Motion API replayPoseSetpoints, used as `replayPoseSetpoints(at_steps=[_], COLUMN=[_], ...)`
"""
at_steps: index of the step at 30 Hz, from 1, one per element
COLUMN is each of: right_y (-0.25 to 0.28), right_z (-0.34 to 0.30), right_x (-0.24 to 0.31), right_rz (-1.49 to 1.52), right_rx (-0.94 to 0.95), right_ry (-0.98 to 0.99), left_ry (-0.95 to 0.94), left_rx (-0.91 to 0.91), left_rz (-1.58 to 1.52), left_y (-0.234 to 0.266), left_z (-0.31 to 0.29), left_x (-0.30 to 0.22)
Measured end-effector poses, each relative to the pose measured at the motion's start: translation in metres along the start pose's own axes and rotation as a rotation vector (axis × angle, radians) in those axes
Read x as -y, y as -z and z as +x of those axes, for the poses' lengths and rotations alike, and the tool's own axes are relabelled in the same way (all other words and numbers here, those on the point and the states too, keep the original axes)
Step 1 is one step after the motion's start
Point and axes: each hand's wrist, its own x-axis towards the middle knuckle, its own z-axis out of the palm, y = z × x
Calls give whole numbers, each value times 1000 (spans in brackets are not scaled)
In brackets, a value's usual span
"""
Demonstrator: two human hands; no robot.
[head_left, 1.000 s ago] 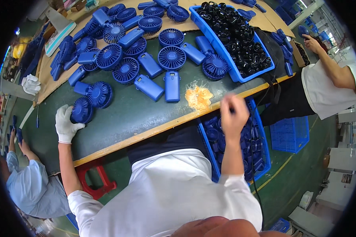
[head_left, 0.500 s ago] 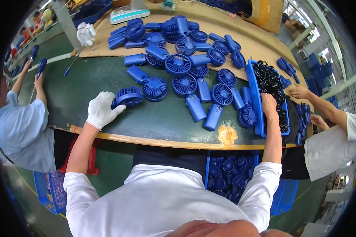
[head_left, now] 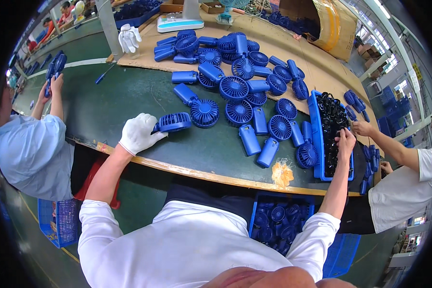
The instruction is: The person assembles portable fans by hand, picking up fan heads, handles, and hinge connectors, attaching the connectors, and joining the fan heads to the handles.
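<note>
My left hand (head_left: 140,135), in a white glove, is closed around the handle of a blue handheld fan (head_left: 174,122). The fan's round head points right, held just over the green tabletop. My bare right hand (head_left: 345,142) is above the right side of a blue bin (head_left: 318,129) full of small black looped parts (head_left: 331,149). Its fingers are pinched together; what they hold, if anything, is too small to make out. Several more blue fans lie between my hands, among them one with a round cage (head_left: 205,113) nearest the held fan.
A white scale (head_left: 180,24) and a white glove (head_left: 129,38) are at the back. A thin screwdriver-like tool (head_left: 103,75) lies far left. Co-workers sit on both sides, one hand (head_left: 363,128) close to the bin. A crate of fans (head_left: 279,221) stands below the table edge.
My right hand has come up from among the black parts, its fingers now pinched. The held fan has tilted a little in my left hand. The whole view has shifted.
</note>
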Motion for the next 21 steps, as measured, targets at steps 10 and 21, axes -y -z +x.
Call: replayPoseSetpoints(at_steps=[10,21], right_y=[-67,-147], right_z=[-169,-291], right_x=[98,208], right_rz=[507,272], right_rx=[218,22], right_ry=[166,1086], left_ry=[759,597], left_rx=[-443,-8], left_rz=[-1330,-1701], left_y=[-2,12], left_z=[-13,-34], left_x=[-18,-164])
